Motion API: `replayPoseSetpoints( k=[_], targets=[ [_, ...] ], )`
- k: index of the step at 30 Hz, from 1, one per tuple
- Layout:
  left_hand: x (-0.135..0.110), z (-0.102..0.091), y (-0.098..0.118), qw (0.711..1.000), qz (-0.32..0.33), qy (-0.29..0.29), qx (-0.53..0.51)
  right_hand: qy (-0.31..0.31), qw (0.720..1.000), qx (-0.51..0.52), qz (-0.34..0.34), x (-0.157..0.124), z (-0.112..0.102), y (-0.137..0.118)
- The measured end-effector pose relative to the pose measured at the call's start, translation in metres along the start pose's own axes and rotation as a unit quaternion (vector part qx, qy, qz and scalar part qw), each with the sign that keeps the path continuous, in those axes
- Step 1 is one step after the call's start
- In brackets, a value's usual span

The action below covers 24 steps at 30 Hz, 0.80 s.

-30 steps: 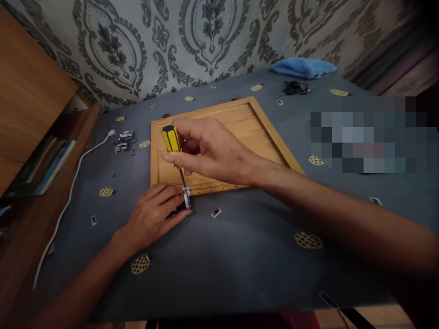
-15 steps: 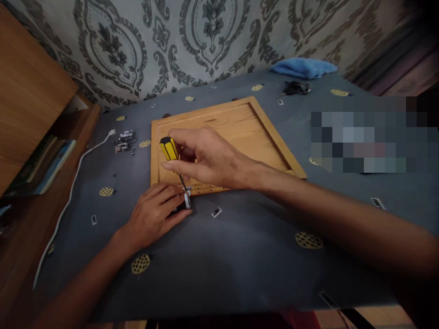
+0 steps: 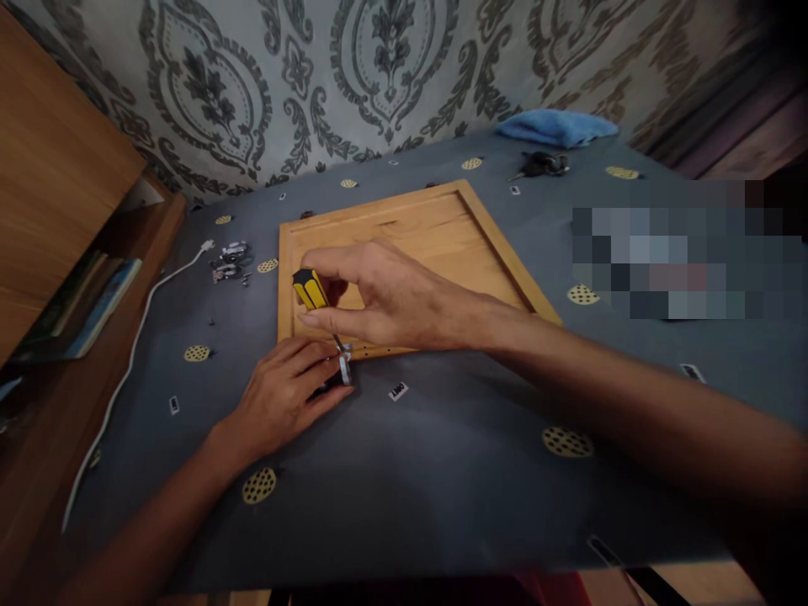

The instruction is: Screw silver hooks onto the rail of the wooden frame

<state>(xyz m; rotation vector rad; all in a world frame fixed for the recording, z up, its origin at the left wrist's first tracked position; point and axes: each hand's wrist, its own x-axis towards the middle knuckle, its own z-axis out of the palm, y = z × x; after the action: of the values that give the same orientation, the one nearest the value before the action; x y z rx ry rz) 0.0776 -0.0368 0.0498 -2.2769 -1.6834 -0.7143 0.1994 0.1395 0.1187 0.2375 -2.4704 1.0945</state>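
Note:
My right hand is closed round the yellow and black handle of a screwdriver. Its shaft slants down to a metal hinge at the near left edge of a wooden cabinet door. Fingers of my left hand grip that hinge and press it against the door's edge; part of the hinge is hidden under them. A row of small dark holes runs along the door's near edge, right of the hinge. The screw under the screwdriver tip is too small to make out.
More metal hinges and small screws lie left of the door. A white cable runs along the wooden shelf unit. At the back right are a blue cloth and a dark object. A blurred patch covers the right side.
The screwdriver handle has tipped lower and further to the left, and my right fingers have shifted on it. My left hand, the hinge and the door stay in place.

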Motion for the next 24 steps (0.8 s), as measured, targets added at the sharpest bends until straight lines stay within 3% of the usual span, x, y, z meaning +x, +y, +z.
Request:
replayPoseSetpoints(
  k=[3,5,8,12,14,20,24],
  targets=[
    [0.000,0.000,0.000,1.000,-0.002,0.004,0.004,0.035,0.994,0.101,-0.002,0.002,0.006,-0.004],
    [0.001,0.000,0.001,1.000,-0.002,0.000,0.005,0.057,0.976,0.209,0.014,0.007,0.010,-0.007],
    [0.002,-0.001,0.001,1.000,-0.002,-0.009,0.001,0.033,0.942,0.331,0.055,0.020,0.015,-0.011],
    [0.002,-0.001,0.001,1.000,-0.007,-0.014,-0.006,0.028,0.906,0.414,0.082,0.036,0.021,-0.016],
    [0.001,-0.001,0.001,1.000,-0.008,-0.014,-0.005,0.045,0.896,0.431,0.095,0.039,0.024,-0.019],
    [0.002,-0.002,0.002,1.000,-0.006,0.006,0.001,0.082,0.903,0.407,0.112,0.038,0.031,-0.028],
    [0.002,-0.002,0.001,1.000,-0.006,0.012,-0.001,0.059,0.906,0.408,0.100,0.038,0.032,-0.029]
  ],
)
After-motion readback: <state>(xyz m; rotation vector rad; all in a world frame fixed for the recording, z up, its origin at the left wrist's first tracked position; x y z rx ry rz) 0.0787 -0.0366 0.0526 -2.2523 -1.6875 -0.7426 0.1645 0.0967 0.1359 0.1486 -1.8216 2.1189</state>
